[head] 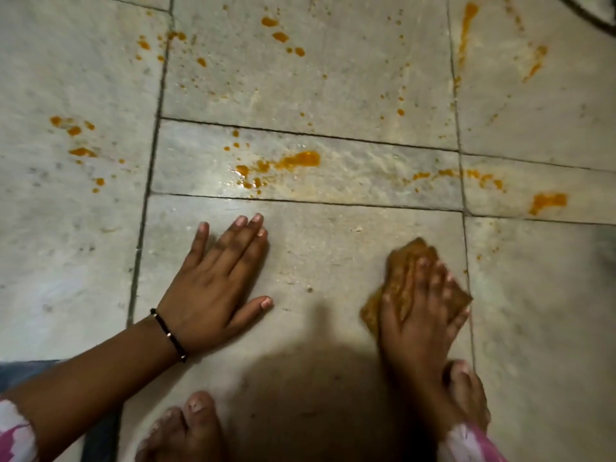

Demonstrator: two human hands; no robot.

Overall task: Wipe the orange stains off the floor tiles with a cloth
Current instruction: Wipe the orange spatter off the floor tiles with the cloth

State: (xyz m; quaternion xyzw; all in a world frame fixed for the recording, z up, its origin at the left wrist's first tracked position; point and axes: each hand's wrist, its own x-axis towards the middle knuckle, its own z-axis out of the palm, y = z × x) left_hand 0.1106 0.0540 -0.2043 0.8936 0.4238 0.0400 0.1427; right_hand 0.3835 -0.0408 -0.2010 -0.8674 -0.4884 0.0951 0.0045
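Right hand (418, 311) presses flat on the cloth (405, 278), fingers spread, cloth poking out ahead. Left hand (213, 288) lies flat and relaxed on the floor tiles (320, 261). Orange stains (296, 160) sit further up.

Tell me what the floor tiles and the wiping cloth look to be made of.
Floor tiles: probably marble or similar stone, pale grey, faintly veined, with a wet sheen near the spill and dark grout lines. Cloth: seemingly a soft woven rag, orange-brown, folded flat under the right hand; motion blur hides its weave.
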